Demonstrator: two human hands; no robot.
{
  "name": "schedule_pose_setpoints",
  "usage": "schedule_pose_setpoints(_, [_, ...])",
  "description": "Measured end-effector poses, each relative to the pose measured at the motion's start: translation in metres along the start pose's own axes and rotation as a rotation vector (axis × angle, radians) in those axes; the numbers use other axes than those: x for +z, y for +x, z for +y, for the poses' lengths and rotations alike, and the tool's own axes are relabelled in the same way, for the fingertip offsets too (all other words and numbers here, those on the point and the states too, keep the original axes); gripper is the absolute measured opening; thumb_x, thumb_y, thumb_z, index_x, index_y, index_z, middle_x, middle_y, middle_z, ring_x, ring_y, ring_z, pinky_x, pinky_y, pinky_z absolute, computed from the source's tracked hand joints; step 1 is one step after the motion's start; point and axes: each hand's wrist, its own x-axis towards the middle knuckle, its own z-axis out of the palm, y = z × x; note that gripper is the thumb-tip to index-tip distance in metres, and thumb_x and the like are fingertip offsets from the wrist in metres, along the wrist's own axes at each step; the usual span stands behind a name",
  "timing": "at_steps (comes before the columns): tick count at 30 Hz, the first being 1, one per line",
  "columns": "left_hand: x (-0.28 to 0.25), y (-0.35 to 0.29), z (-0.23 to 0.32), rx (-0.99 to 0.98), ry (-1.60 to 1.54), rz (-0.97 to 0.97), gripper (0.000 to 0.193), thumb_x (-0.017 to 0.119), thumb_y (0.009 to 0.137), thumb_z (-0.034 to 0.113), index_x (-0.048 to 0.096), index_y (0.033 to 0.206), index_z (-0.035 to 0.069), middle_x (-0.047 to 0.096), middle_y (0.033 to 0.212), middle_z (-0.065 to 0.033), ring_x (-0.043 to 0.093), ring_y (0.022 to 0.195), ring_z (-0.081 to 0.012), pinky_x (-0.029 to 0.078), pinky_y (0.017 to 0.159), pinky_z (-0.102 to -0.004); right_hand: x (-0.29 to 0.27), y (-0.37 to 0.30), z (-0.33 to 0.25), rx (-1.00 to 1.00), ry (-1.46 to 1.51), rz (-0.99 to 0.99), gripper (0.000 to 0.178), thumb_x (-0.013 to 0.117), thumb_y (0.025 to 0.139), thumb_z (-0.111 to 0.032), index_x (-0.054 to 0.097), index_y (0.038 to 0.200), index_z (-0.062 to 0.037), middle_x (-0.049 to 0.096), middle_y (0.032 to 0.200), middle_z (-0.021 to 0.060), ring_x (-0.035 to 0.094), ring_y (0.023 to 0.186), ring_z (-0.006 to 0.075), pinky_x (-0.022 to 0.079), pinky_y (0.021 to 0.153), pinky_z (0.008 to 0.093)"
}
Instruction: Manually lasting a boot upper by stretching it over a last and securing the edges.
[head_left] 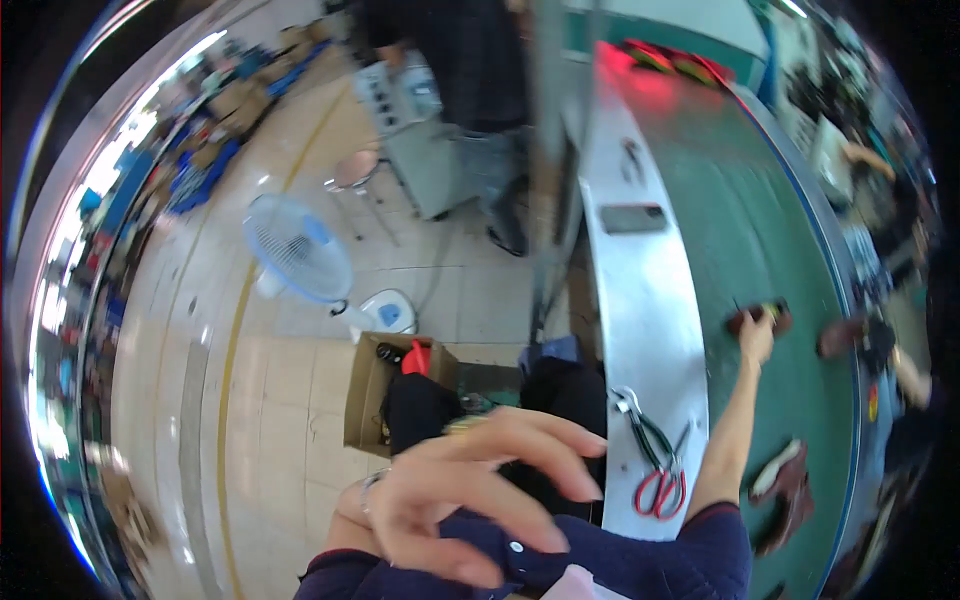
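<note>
My right hand [757, 342] reaches out over the green conveyor belt [730, 215], its fingers closed on a small brown shoe [783, 320] with a dark, partly yellowish opening. Close in front of my body hovers my left hand [470, 485], empty, fingers curved and spread apart. A second brown shoe [797, 495] with a pale inside lies on the belt nearer to me. Beside my right forearm, on the metal ledge [650, 300], are pincers with dark green handles [648, 430] and red-handled scissors [660, 490].
A phone [632, 217] lies farther along the ledge. Across the belt, a co-worker's arm [908, 378] reaches toward another brown shoe [838, 338]. At left stand a blue-and-white fan [300, 250] and a cardboard box [368, 410]. Another person [465, 70] stands ahead by a machine.
</note>
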Motion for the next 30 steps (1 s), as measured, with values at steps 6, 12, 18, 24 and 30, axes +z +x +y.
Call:
schedule_pose_setpoints(6, [0.004, -0.016, 0.036, -0.037, -0.136, 0.036, 0.014, 0.072, 0.082, 0.013, 0.071, 0.092, 0.003, 0.060, 0.112, -0.0253, 0.047, 0.118, -0.0481, 0.037, 0.099, -0.0553, 0.003, 0.016, 0.089, -0.094, 0.269, 0.003, 0.053, 0.063, 0.088, -0.044, 0.056, 0.121, -0.0021, 0.066, 0.108, 0.0178, 0.064, 0.095, 0.0340, 0.049, 0.081, 0.0411])
schedule_pose_setpoints(12, [-0.002, -0.038, 0.054, 0.127, -0.110, 0.082, 0.011, 0.067, 0.086, 0.013, 0.072, 0.088, 0.003, 0.061, 0.108, -0.0229, 0.049, 0.115, -0.0463, 0.042, 0.096, -0.0555, -0.064, -0.006, 0.062, -0.351, 0.279, -0.011, 0.039, 0.061, 0.094, -0.037, 0.060, 0.111, -0.0013, 0.061, 0.086, 0.0055, 0.053, 0.072, 0.0110, 0.044, 0.064, 0.0245])
schedule_pose_setpoints(18, [-0.005, -0.042, 0.058, 0.189, -0.035, 0.079, 0.010, 0.068, 0.084, 0.017, 0.073, 0.083, 0.008, 0.063, 0.101, -0.0212, 0.055, 0.106, -0.0444, 0.044, 0.096, -0.0540, -0.186, -0.124, -0.067, -0.409, 0.791, -0.254, 0.021, 0.061, 0.094, -0.024, 0.063, 0.096, -0.0035, 0.052, 0.078, -0.0074, 0.040, 0.065, 0.0021, 0.029, 0.056, 0.0192])
schedule_pose_setpoints(24, [-0.047, -0.083, -0.025, -0.399, 0.600, -0.102, 0.086, 0.080, 0.072, 0.027, 0.037, 0.143, 0.005, 0.038, 0.146, -0.0193, 0.032, 0.138, -0.0324, 0.029, 0.111, -0.0421, -0.217, -0.245, -0.184, -0.413, 0.979, -0.559, 0.019, 0.070, 0.084, -0.020, 0.063, 0.087, -0.0031, 0.050, 0.066, -0.0062, 0.044, 0.058, 0.0028, 0.033, 0.051, 0.0203])
schedule_pose_setpoints(30, [-0.049, -0.151, -0.067, -0.547, 0.444, 0.039, 0.106, 0.080, 0.070, 0.009, 0.015, 0.153, 0.008, 0.029, 0.153, -0.0149, 0.031, 0.140, -0.0256, 0.029, 0.112, -0.0373, -0.182, -0.302, -0.249, -0.471, 1.043, -1.109, 0.027, 0.070, 0.087, -0.025, 0.058, 0.073, -0.0064, 0.050, 0.058, -0.0055, 0.044, 0.052, 0.0026, 0.032, 0.048, 0.0197])
